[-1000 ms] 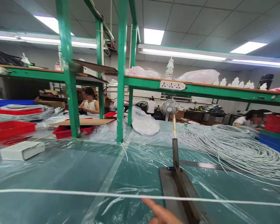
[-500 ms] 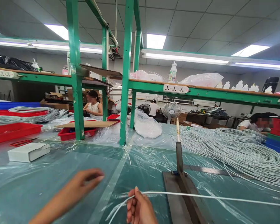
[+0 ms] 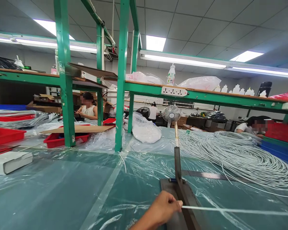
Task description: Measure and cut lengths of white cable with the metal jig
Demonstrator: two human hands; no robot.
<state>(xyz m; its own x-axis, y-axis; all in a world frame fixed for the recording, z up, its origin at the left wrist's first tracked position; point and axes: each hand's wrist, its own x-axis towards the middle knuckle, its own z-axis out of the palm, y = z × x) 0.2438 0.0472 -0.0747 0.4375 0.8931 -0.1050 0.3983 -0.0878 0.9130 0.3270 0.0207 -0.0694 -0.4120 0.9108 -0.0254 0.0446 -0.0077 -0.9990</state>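
My left hand (image 3: 162, 207) comes in from the bottom edge and is closed, pinching a white cable (image 3: 232, 210) near its left end. From the fingertips the cable runs almost level to the right edge of the view. It passes across a dark metal lever cutter (image 3: 179, 164), whose handle stands raised and tilted away. The hand covers part of the cutter's base plate. My right hand is out of view.
Behind the cutter at right lies a large heap of coiled white cable (image 3: 235, 156). A metal ruler (image 3: 208, 175) lies before it. At left are a white box (image 3: 11, 161) and red trays (image 3: 7, 135). Green posts (image 3: 121, 95) carry a shelf (image 3: 201, 95). Other people sit farther back.
My left hand has moved right, from empty to pinching the cable's end at the cutter. My right hand, which held the cable, has left the view. The view has turned slightly right.
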